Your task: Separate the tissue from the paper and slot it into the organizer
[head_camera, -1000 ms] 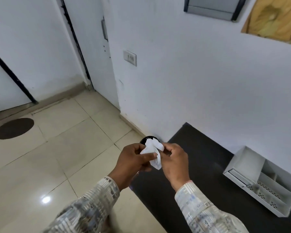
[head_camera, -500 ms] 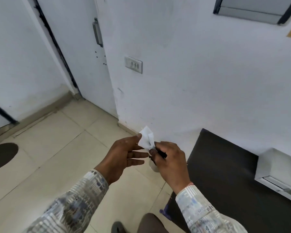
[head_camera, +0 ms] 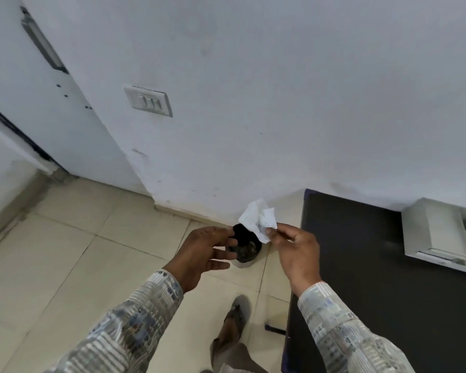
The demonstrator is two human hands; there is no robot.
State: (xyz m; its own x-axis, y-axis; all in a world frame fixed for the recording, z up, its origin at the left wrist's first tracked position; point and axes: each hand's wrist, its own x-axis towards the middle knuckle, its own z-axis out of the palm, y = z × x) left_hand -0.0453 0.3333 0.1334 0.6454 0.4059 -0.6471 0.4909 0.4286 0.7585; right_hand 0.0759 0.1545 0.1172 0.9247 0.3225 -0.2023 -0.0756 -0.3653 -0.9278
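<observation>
Right hand (head_camera: 297, 253) pinches crumpled white tissue (head_camera: 258, 220) at its fingertips, held in the air beyond the desk's (head_camera: 361, 265) left edge; tissue and paper look alike here. Left hand (head_camera: 202, 253) hangs open, empty, partly hiding a dark bin (head_camera: 246, 249) on the floor. Organizer (head_camera: 439, 232) sits at the desk's far edge, cut off by the frame.

A white wall (head_camera: 280, 90) fills the upper view, with a pale switch plate (head_camera: 148, 100) set into it at the left. Further left stands a white door (head_camera: 38, 109) carrying a long grey handle (head_camera: 42, 41). The floor (head_camera: 65, 251) is laid in beige tiles with thin dark joints. A small round bin (head_camera: 246, 250) with dark contents sits on the tiles close to the wall's foot, just beside the dark bench (head_camera: 374, 278). Lower down, a sandalled foot (head_camera: 236, 316) rests on the floor.
</observation>
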